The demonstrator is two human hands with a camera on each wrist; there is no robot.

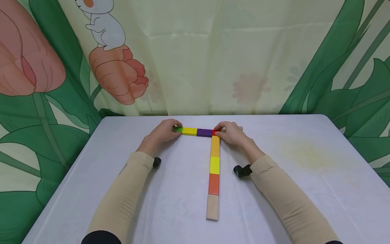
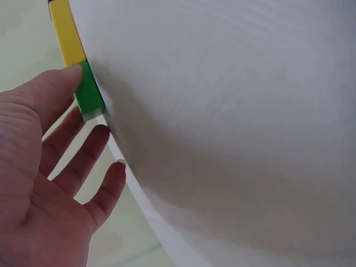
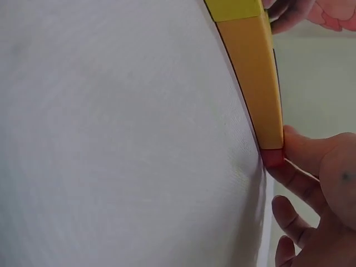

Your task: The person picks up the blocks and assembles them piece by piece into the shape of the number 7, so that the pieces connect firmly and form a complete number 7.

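Coloured blocks lie in two rows that meet at a corner. Along the far row, my left hand (image 1: 166, 131) pinches the green block (image 2: 90, 92) at the left end, thumb on its near side. A yellow block (image 1: 189, 131) and a purple block (image 1: 204, 133) follow to the right. At the corner, my right hand (image 1: 234, 134) pinches a small red block (image 3: 272, 157) between thumb and fingers. From there the other row runs toward me: a light orange block (image 1: 215, 146), a yellow block (image 1: 214, 165), an orange-red block (image 1: 214, 184) and a plain wood block (image 1: 212, 207).
A white cloth covers the table (image 1: 274, 210), its far edge just beyond the far row. Behind it hangs a printed curtain (image 1: 195, 67) with plants and a rabbit. Small black wrist cameras sit at both beige sleeves (image 1: 120, 193).
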